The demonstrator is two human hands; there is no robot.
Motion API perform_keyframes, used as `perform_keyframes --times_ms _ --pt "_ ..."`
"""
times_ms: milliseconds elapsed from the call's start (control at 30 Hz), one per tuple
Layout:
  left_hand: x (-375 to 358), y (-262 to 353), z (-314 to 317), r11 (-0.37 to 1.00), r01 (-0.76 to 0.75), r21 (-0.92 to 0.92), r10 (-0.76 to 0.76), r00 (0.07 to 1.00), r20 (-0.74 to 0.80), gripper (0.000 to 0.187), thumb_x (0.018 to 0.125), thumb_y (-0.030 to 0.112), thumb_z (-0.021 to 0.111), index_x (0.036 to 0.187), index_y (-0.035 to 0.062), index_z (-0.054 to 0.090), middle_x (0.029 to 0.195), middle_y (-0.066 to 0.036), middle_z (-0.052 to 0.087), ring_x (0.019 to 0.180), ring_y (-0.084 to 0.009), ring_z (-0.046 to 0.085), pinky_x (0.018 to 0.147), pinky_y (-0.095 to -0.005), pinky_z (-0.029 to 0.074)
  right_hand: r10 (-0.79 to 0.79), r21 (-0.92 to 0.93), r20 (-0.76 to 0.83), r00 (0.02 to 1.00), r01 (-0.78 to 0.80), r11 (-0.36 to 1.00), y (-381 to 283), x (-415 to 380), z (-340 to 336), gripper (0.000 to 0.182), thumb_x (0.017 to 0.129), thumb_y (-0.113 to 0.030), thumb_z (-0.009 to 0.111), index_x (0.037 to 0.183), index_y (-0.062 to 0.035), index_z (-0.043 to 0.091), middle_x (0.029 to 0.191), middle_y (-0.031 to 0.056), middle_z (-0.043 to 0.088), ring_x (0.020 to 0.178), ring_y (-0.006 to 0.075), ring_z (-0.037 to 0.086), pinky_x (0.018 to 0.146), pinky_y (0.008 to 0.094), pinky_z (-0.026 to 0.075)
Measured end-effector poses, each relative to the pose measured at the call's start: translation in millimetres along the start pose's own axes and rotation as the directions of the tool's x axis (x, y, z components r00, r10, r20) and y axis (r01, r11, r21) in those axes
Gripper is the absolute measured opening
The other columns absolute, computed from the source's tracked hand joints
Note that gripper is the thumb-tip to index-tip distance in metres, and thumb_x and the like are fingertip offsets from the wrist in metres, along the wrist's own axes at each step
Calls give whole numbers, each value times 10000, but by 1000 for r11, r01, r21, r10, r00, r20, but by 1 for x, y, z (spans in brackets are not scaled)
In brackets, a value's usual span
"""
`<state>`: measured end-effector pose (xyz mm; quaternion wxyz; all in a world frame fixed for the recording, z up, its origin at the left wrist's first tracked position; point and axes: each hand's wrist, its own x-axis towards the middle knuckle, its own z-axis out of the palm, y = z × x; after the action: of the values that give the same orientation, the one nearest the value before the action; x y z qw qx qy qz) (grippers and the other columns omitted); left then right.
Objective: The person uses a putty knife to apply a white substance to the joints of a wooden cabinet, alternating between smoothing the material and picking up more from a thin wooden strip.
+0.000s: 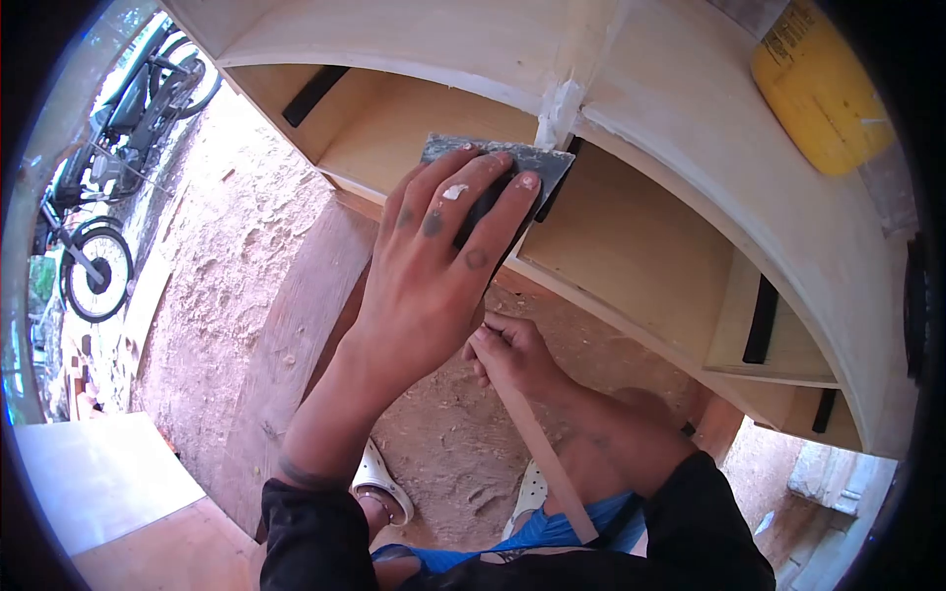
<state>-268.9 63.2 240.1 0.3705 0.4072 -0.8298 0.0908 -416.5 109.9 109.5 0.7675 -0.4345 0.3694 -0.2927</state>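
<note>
Left hand point(419, 266) with fingers spread and clamped on a grey scraper point(554, 167), its edge just past the fingertips, right hand point(514, 353) lower, fingers curled around a wooden strip point(547, 458), pale cabinet point(680, 163) beyond.

Grey scraper blade point(550, 167), tan strip point(544, 448), yellow container point(820, 94)

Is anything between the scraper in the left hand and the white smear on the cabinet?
Nothing visible in between. The scraper in the left hand has its far edge right by the white smear; whether they touch I can't tell. The right hand and its wooden strip are lower in view, off that line.
</note>
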Motion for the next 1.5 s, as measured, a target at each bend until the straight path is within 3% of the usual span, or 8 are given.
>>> perform_keyframes --times_ms 433,633,767,867,900,1067,1333,1500 --pt "-7 -11 17 998 -39 52 31 989 145 514 691 -20 551 1195 77 532 1182 -114 507 1149 -311 453 974 -472 352 2 6 16 1000 -2 1000 -1 -1 2 348 964 -171 412 1253 14 470 788 77 568 587 89 536 527 248 513" --pt "-14 -8 -7 780 296 -552 -342 939 20 593 648 -176 432 1204 17 505 1208 -170 506 1144 -347 477 965 -352 382 27 -11 28 999 -27 1000 0 0 0 377 965 -163 407 1306 -4 433 785 76 565 584 87 536 524 243 512" --pt "-1 15 -22 672 285 -683 -410 912 -22 641 617 -179 368 1230 -23 470 1195 -234 492 1124 -366 495 949 -356 393 26 1 17 1000 -26 1000 1 3 3 383 964 -176 413 1308 -8 432 784 70 559 585 81 535 522 235 508" --pt "9 26 -19 795 259 -548 -359 930 -81 550 722 -142 373 1256 -33 450 1236 -183 502 1170 -236 480 971 -341 381 -26 -38 37 999 28 999 4 3 3 363 963 -185 419 1277 -6 459 782 61 553 590 73 532 525 230 506" --pt "13 26 -12 862 164 -479 -291 935 -204 674 599 -168 387 1250 -15 466 1204 -241 476 1103 -380 492 935 -393 403 -51 -58 44 998 54 997 1 3 4 354 963 -187 421 1262 -5 472 782 58 550 592 71 531 526 228 506" --pt "24 31 -1 967 114 -228 -181 937 -299 650 621 -150 458 1251 5 481 1205 -215 482 1087 -375 484 944 -444 383 -199 -107 -2 980 197 974 -9 -4 9 277 961 -176 419 1148 0 525 779 51 545 602 65 531 528 226 505" --pt "31 25 19 987 84 135 -33 938 -344 500 727 -19 556 1223 28 517 1230 -147 499 1139 -329 472 957 -459 356 -29 -38 26 999 30 999 -9 -4 0 258 960 -165 412 1109 2 538 781 50 551 601 71 534 523 229 505" --pt "40 19 44 991 59 118 -7 915 -403 582 669 -144 533 1232 -1 500 1232 -184 485 1145 -349 466 990 -446 361 35 -52 19 999 -34 998 -3 -3 -3 263 959 -177 415 1102 8 536 790 55 559 608 75 542 521 230 506"
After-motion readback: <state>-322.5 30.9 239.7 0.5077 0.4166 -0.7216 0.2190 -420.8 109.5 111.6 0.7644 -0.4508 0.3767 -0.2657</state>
